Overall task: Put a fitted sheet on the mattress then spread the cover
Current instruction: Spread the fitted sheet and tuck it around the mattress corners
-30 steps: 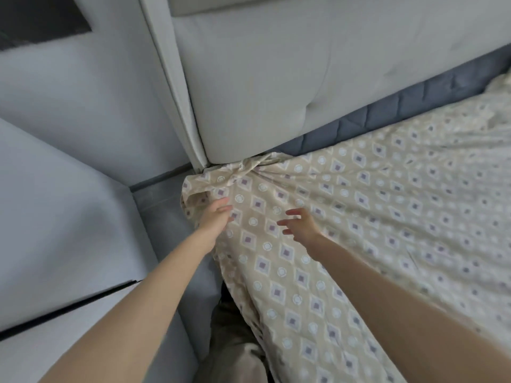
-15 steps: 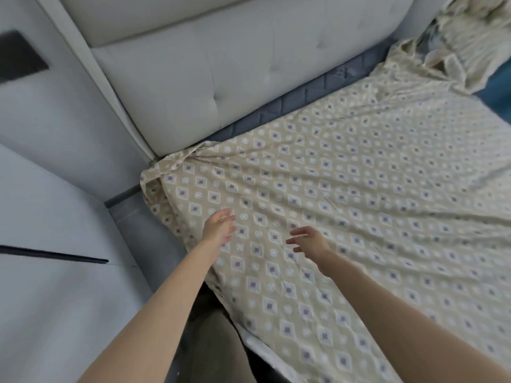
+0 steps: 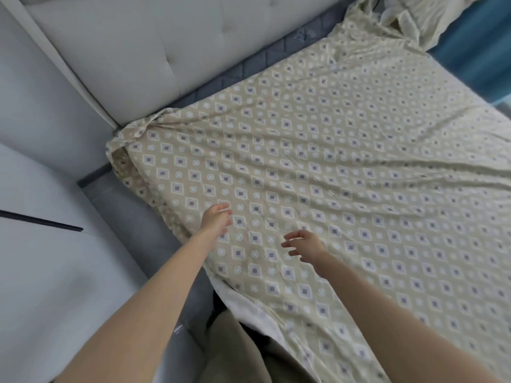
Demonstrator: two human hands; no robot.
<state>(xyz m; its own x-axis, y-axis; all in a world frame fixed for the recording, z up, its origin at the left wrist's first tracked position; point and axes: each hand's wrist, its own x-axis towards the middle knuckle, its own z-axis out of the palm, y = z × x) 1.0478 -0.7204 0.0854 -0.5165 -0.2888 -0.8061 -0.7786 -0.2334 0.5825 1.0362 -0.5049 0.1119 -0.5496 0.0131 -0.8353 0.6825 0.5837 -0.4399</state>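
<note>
A beige fitted sheet (image 3: pixel 345 167) with a diamond and circle print lies stretched over the mattress. Its near-left corner (image 3: pixel 130 139) is bunched and tucked at the headboard. A strip of grey quilted mattress (image 3: pixel 249 70) shows bare along the headboard. My left hand (image 3: pixel 217 219) hovers over the sheet's left edge with relaxed fingers, holding nothing. My right hand (image 3: pixel 304 243) floats just above the sheet, fingers spread and loosely curved, empty. More crumpled beige fabric (image 3: pixel 420 20) is piled at the far right corner.
A padded light-grey headboard (image 3: pixel 138 51) stands along the top left. A white wall and cabinet (image 3: pixel 36 189) close in the narrow grey floor gap (image 3: pixel 132 225) on the left. A blue surface (image 3: pixel 475 45) shows at the far right.
Both hands have drawn back from the tucked corner and let go of the sheet. The view has swung right, showing more of the bed and the crumpled fabric.
</note>
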